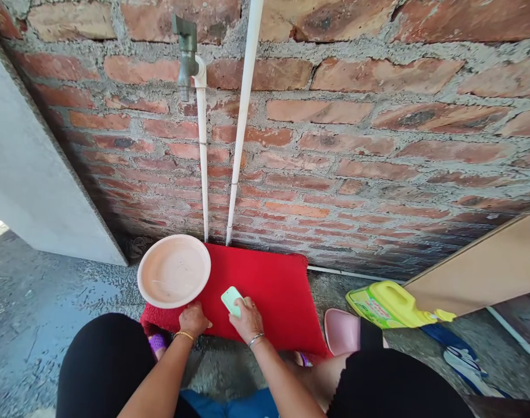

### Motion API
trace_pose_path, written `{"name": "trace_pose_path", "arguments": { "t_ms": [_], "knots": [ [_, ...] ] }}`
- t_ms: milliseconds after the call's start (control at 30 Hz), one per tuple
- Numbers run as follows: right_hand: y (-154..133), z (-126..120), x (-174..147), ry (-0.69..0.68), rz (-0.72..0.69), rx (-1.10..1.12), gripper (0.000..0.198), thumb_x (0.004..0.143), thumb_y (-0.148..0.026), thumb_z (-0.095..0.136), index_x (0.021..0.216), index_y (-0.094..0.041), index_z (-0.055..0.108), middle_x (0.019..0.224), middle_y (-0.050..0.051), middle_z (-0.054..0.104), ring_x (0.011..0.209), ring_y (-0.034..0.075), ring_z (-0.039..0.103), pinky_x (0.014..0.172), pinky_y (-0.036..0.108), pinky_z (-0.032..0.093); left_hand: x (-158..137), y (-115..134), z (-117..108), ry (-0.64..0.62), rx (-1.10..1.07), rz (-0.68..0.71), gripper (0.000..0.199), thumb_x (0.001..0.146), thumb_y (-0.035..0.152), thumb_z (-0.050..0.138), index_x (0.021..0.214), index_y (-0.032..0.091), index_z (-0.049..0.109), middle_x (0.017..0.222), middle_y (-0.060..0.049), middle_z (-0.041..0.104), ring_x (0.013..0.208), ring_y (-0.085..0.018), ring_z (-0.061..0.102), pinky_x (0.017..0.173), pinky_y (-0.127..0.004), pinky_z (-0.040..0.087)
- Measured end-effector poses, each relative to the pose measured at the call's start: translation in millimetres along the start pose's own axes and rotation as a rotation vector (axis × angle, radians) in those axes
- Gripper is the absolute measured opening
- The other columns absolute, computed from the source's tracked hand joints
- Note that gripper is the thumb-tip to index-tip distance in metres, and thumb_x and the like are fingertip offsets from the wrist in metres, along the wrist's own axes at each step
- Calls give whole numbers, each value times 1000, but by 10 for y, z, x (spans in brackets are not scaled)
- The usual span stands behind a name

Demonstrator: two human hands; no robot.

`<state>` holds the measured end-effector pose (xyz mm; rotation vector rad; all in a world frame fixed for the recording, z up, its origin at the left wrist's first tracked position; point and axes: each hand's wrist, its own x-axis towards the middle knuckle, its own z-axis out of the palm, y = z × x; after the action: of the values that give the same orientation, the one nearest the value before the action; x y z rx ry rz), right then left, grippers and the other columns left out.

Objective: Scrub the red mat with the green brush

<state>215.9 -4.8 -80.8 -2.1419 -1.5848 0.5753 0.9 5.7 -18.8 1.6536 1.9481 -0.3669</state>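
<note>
A red mat [265,278] lies spread in front of me, its smooth side up and its shaggy pile showing at the corners. My left hand [194,319] is closed on the mat's near edge, just below the basin. In my right hand [248,320] is a light green scrub brush [231,298], held against the middle of the mat; its underside is hidden. A pale pink basin [175,271] stands over the mat's left end, with a few dark specks inside.
A brick wall [356,145] rises behind, with white pipes [241,116] and a tap [186,55]. To the right are a pink scoop [342,331], a yellow detergent jug [384,302] lying on its side, a slipper [465,363] and a leaning board [482,261]. A grey slab [42,157] leans left.
</note>
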Motion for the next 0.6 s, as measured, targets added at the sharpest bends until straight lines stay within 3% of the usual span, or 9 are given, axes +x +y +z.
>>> {"name": "trace_pose_path", "arguments": {
  "t_ms": [67, 167, 333, 400, 467, 600],
  "knots": [
    [-13, 30, 8, 8, 12, 12, 33, 89, -37, 52, 116, -20, 55, 119, 7, 56, 99, 17, 57, 85, 38, 50, -3, -2, -7, -1, 4, 3, 50, 61, 36, 69, 106, 18, 57, 111, -11, 66, 104, -24, 62, 84, -31, 49],
    [141, -116, 93, 41, 40, 9, 33, 88, -40, 53, 113, -20, 56, 113, 8, 58, 95, 18, 58, 81, 36, 50, -16, 7, -33, -16, 12, -2, 51, 62, 37, 69, 108, 18, 57, 112, -11, 66, 104, -25, 62, 83, -32, 50],
    [534, -473, 266, 339, 409, 52, 41, 72, -52, 60, 95, -19, 61, 84, 9, 59, 73, 23, 57, 60, 33, 42, -36, 23, -64, -20, -10, -12, 49, 61, 33, 70, 106, 17, 58, 111, -12, 66, 104, -25, 62, 83, -32, 50],
    [544, -470, 254, 389, 436, 56, 41, 69, -51, 60, 93, -18, 60, 81, 9, 59, 71, 23, 55, 59, 32, 39, -30, 18, -54, -22, -21, -11, 48, 61, 33, 70, 105, 17, 59, 111, -12, 66, 103, -25, 63, 83, -32, 50],
    [423, -355, 173, 309, 289, 8, 39, 69, -49, 60, 94, -19, 60, 84, 8, 59, 73, 22, 55, 60, 31, 39, -17, 7, -33, -16, -25, -8, 48, 60, 32, 69, 105, 16, 59, 110, -12, 66, 103, -26, 63, 83, -32, 50],
    [-14, -34, -57, -3, -235, -108, 30, 66, -35, 64, 94, -24, 61, 90, 5, 57, 78, 18, 54, 66, 26, 38, 15, -12, 10, -1, -23, -4, 50, 60, 33, 69, 105, 17, 58, 110, -12, 66, 103, -26, 63, 82, -32, 50]
  ]
}}
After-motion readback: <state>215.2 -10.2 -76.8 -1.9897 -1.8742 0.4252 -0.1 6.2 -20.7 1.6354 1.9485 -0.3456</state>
